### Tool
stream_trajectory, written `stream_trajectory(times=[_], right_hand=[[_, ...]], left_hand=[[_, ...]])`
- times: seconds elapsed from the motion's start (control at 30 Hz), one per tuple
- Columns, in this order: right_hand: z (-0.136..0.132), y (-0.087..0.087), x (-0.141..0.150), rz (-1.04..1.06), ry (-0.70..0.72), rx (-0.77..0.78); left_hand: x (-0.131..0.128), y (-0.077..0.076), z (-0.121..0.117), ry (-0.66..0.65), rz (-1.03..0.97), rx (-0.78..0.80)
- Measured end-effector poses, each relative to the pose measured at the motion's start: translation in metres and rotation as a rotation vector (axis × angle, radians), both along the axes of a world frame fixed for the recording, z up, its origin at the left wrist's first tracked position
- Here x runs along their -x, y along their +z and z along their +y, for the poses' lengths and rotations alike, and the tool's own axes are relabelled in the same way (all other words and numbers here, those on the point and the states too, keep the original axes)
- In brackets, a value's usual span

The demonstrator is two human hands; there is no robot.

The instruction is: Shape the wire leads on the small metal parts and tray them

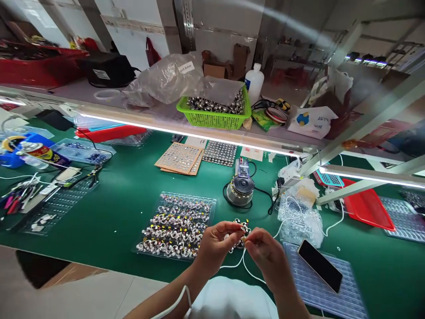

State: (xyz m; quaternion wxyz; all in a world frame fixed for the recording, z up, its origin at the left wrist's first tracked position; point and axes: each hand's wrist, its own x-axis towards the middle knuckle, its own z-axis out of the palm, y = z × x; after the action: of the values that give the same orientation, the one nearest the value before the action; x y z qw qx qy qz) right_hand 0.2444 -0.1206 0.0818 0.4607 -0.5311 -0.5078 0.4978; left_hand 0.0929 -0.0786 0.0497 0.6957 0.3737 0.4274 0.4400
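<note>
My left hand (pixel 215 243) and my right hand (pixel 265 250) meet over the green bench, fingertips pinched together on a small part (pixel 243 238) with a white wire (pixel 244 261) hanging from it. A small heap of similar black-and-silver parts (pixel 241 223) lies just behind my fingers. Left of my hands is a clear tray (pixel 175 226) filled with rows of small wired parts.
A black phone (pixel 320 265) lies on a clear blister tray (pixel 327 283) at the right. A round metal device (pixel 241 189), a bag of white wires (pixel 300 219), card sheets of small parts (pixel 181 158), a red tray (pixel 367 208) and a green basket (pixel 214 117) on the shelf stand beyond.
</note>
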Motion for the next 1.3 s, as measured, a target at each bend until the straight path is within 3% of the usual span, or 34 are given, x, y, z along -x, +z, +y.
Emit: stream_trajectory(times=[0.17,0.4,0.6,1.3], right_hand=[[0.002,0.001,0.002,-0.169,-0.063,-0.019],[0.001,-0.008,0.002,-0.222,-0.105,-0.014],[0.002,-0.018,0.0,-0.202,-0.131,0.0],[0.004,-0.017,-0.002,-0.129,-0.185,0.093]], left_hand=[[-0.006,0.01,-0.005,0.004,0.026,-0.041],[-0.008,0.012,-0.007,0.01,0.043,-0.064],[-0.006,0.009,-0.008,-0.021,0.105,-0.162],[-0.007,0.015,-0.009,0.014,0.363,-0.53]])
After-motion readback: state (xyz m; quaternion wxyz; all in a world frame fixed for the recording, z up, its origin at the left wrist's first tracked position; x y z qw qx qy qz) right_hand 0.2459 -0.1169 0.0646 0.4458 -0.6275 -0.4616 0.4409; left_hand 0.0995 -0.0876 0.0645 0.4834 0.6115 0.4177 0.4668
